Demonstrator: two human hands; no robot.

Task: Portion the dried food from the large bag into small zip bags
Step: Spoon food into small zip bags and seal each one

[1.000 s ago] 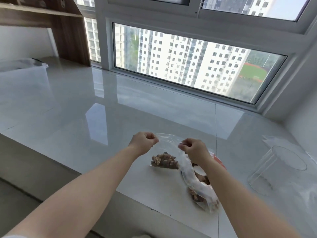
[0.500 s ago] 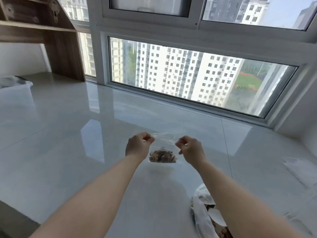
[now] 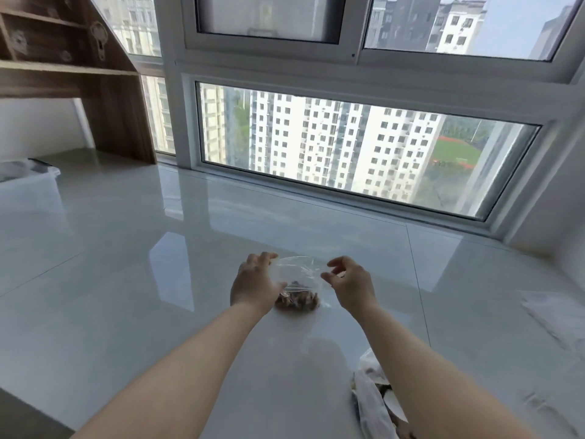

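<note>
A small clear zip bag [image 3: 299, 275] with brown dried food [image 3: 297, 300] in its bottom rests on the glossy white counter [image 3: 158, 296]. My left hand [image 3: 254, 285] holds the bag's left side, its fingers on the top corner. My right hand [image 3: 349, 285] is at the bag's right edge with its fingers spread, thumb and forefinger touching the plastic. The large white bag [image 3: 372, 407] with more dried food lies at the bottom right, partly hidden by my right forearm.
A window [image 3: 348, 153] runs along the far edge of the counter. A wooden shelf [image 3: 104, 90] stands at the back left, with a white bin [image 3: 28, 175] in front of it. Crumpled clear plastic [image 3: 557, 315] lies at the right edge.
The small bag has moved forward, away from the large bag, and come down onto the counter. My right hand's fingers have loosened from a pinch. The view has tilted upward.
</note>
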